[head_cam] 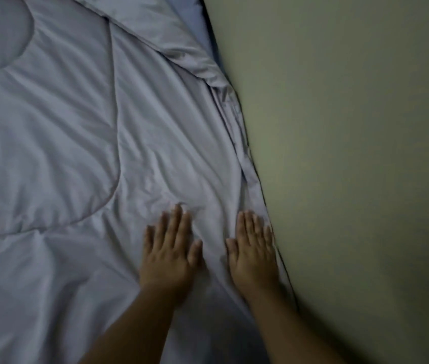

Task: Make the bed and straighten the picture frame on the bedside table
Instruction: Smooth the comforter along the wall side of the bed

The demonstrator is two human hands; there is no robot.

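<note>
A pale grey quilted duvet point(71, 143) covers the bed and fills the left and middle of the head view. It lies wrinkled near its right edge, where it bunches against the wall. My left hand point(168, 248) rests flat on the duvet, palm down, fingers spread. Beside it, my right hand point(254, 250) presses flat on the duvet right at the edge by the wall. Neither hand grips anything. A strip of blue sheet point(197, 30) shows at the top beyond the duvet's folded edge. The picture frame and bedside table are out of sight.
A plain greenish wall point(352, 153) runs along the bed's right side and fills the right half of the view. The light is dim.
</note>
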